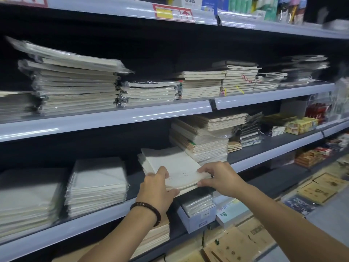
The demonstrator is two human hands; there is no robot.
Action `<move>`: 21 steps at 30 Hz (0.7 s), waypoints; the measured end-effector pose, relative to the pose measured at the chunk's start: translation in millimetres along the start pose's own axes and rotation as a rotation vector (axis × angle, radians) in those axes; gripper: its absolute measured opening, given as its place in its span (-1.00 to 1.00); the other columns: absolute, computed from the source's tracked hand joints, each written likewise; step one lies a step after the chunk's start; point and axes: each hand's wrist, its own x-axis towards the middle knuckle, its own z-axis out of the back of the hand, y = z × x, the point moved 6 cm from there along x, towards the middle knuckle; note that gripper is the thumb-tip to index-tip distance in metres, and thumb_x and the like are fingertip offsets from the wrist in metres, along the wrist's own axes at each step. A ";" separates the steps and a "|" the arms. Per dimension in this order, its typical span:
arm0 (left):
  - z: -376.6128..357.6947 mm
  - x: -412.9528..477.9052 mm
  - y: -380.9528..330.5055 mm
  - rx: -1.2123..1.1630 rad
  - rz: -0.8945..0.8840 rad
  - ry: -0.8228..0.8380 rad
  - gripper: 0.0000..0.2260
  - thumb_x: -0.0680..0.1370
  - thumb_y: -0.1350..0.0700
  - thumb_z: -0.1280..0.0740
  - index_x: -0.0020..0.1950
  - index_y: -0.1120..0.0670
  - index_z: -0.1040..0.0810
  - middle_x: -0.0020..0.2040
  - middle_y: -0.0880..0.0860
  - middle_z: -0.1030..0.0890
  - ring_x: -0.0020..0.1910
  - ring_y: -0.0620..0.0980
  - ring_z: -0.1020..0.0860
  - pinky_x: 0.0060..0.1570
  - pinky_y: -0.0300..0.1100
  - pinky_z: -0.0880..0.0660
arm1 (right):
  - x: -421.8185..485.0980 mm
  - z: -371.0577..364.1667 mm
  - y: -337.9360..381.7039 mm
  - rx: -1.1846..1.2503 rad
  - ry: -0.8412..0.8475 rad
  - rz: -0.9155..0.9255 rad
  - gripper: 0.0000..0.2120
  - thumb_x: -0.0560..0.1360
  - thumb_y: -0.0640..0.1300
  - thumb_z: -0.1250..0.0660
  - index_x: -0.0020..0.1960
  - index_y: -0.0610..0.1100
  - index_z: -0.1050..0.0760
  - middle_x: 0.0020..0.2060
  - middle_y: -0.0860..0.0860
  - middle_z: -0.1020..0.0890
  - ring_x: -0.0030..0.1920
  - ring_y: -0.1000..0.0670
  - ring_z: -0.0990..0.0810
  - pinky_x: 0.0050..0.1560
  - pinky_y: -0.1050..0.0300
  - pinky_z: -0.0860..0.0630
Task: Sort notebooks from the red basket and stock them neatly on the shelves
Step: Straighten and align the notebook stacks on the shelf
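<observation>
Both hands hold a small stack of white notebooks (173, 165) at the front of the shelf (268, 152), between a pile of spiral-bound pads (98, 184) and a taller notebook pile (204, 140). The stack's near edge juts out past the shelf's rail. The left hand (157, 186) has its fingers (162, 172) curled over the stack's near left corner with the thumb underneath, and the right hand (221, 178) pinches the near right corner in its fingers (204, 170). On the shelf below, an open blue-grey box (198, 221) is packed with plastic-wrapped booklets (198, 203) standing on edge.
</observation>
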 end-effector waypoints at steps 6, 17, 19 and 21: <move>3.2 11.4 -1.5 -0.120 0.070 -0.006 -0.58 0.44 -0.16 -0.58 0.17 -0.06 -0.51 0.02 -0.05 -0.48 -0.01 0.03 -0.53 -0.15 -0.22 -0.44 | 11.6 3.3 -1.6 0.031 -0.006 -0.051 -0.59 0.32 0.11 -0.71 0.13 0.08 -0.75 0.10 0.05 -0.70 0.10 0.11 -0.66 0.23 0.17 -0.60; -10.8 10.1 -2.6 -0.209 0.074 0.001 -0.64 0.53 -0.02 -0.54 0.09 -0.06 -0.35 -0.12 -0.17 -0.38 -0.14 0.00 -0.54 -0.25 -0.21 -0.44 | 12.5 -6.7 -5.8 0.017 -0.021 -0.031 -0.63 0.40 0.08 -0.66 0.15 0.14 -0.64 0.08 -0.01 -0.65 -0.01 0.15 -0.58 -0.11 0.26 -0.49; -11.9 7.7 -4.2 -0.189 0.065 -0.014 -0.64 0.54 -0.03 -0.52 0.09 -0.07 -0.33 -0.13 -0.15 -0.39 -0.12 0.01 -0.55 -0.20 -0.21 -0.51 | 14.2 -6.3 -6.8 0.021 -0.043 -0.039 -0.63 0.39 0.06 -0.67 0.14 0.13 -0.66 0.06 0.01 -0.64 -0.02 0.16 -0.58 -0.15 0.30 -0.46; -13.8 6.0 -5.3 -0.153 0.040 -0.027 -0.65 0.57 -0.04 -0.49 0.10 -0.07 -0.32 -0.09 -0.10 -0.43 -0.05 0.06 -0.58 -0.06 -0.11 -0.61 | 15.3 -7.0 -8.7 0.026 -0.055 -0.044 -0.63 0.37 0.05 -0.69 0.13 0.13 -0.67 0.03 0.04 -0.65 -0.03 0.17 -0.59 -0.16 0.32 -0.46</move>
